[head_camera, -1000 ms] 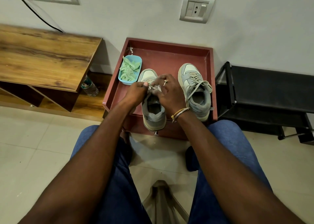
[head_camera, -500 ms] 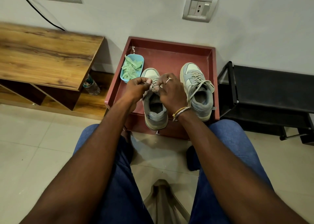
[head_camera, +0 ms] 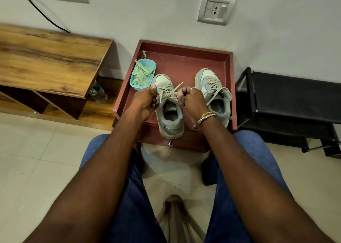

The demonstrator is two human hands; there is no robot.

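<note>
Both left hand point(head_camera: 145, 101) and right hand point(head_camera: 192, 102) pinch laces point(head_camera: 170, 94) of the nearer sneaker point(head_camera: 171, 125) mid-knot; next, likely an even outward pull.

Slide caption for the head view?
Left hand and right hand grip the laces of a sneaker on a red tray; other sneaker and blue tub alongside.

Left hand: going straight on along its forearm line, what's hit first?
The left hand would likely meet the toe of the shoe whose lace it grips; the blue tub lies just left of that line. Depth unclear.
</note>
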